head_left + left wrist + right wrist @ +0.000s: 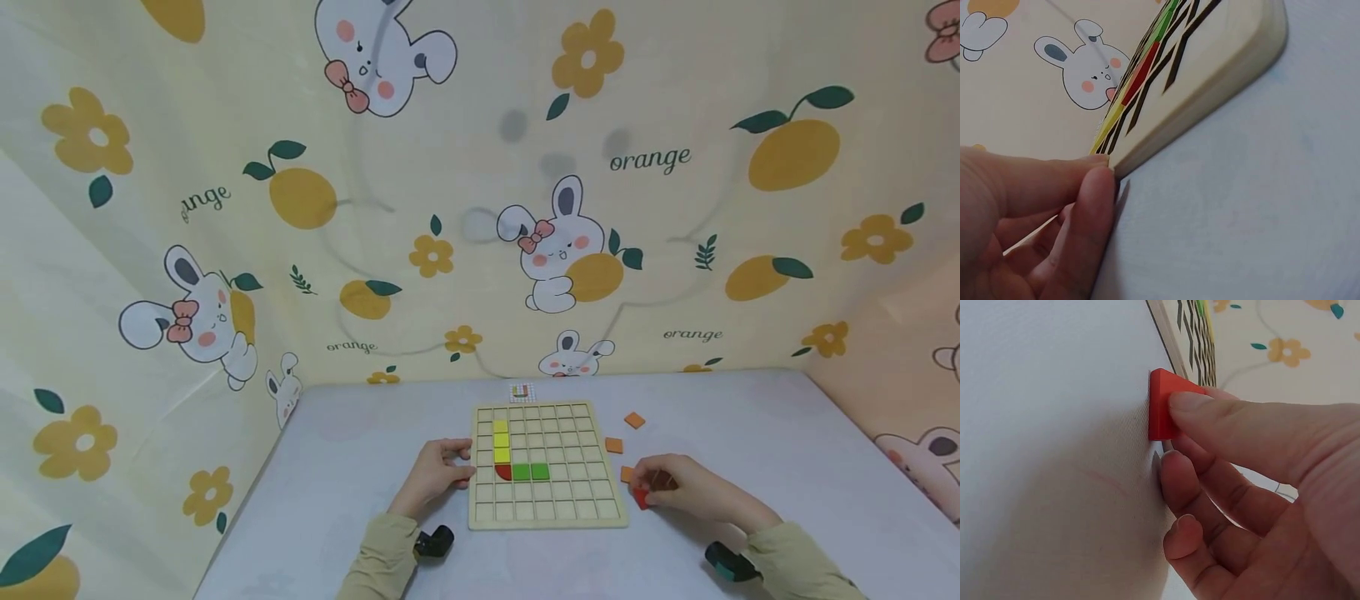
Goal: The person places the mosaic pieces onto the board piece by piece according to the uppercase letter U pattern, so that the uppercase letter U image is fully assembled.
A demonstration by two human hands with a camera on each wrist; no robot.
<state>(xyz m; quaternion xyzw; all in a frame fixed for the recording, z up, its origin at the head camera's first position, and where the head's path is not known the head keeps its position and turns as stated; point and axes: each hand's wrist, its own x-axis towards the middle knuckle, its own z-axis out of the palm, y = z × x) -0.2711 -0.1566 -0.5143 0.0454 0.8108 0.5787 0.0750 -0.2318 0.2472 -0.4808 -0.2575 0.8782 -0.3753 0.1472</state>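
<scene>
A wooden grid board [567, 510] lies on the table. In its cells sit a column of yellow tiles [501, 442], a red round-cornered tile [503, 472] below them, and two green tiles [530, 472] to the right. At the board's left edge, my left hand [431, 477] holds the rim between thumb and finger, seen close up in the left wrist view. Right of the board, my right hand [688, 487] pinches a red square tile [1161, 403]; the thumb covers part of its face, and the tile stays at the table surface.
Orange tiles lie right of the board: one at the back [634, 420], a second nearer [614, 445], and a third [627, 474] partly behind the right hand. A small pattern card [522, 392] lies behind the board. A printed curtain [480, 292] hangs behind the table.
</scene>
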